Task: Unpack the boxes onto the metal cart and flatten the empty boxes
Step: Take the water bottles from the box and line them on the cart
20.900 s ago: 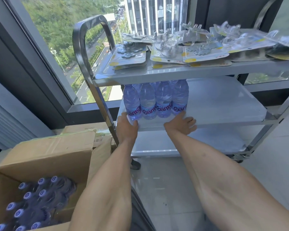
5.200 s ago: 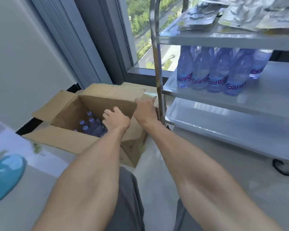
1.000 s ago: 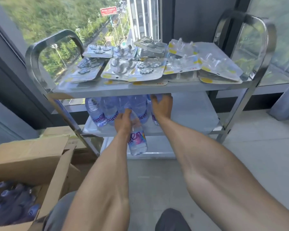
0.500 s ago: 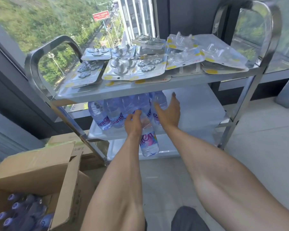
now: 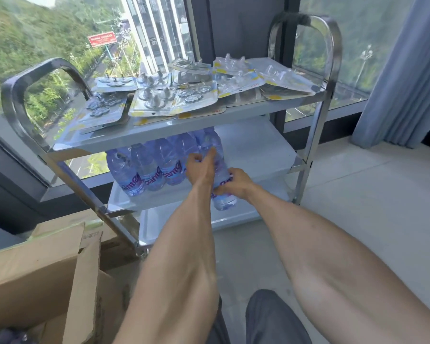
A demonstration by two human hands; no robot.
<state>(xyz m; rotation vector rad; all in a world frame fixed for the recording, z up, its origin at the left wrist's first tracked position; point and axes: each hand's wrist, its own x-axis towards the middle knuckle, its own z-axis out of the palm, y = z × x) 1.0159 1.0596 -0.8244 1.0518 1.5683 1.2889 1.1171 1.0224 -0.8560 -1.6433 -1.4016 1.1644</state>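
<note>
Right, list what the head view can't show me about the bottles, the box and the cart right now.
- Bottle label: covered by both hands, left hand and right hand.
- Bottle caps in the row: hidden under the cart's top shelf.
- Box contents: cut off by the bottom-left edge.
- Cart wheels: not visible; arms and frame block them.

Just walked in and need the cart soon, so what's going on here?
A person is loading water bottles onto the metal cart. Both hands, left hand and right hand, grip a bottle at the middle shelf's front edge, beside the row of bottles already there. Blister packs cover the top shelf. The cardboard box stands open.
</note>
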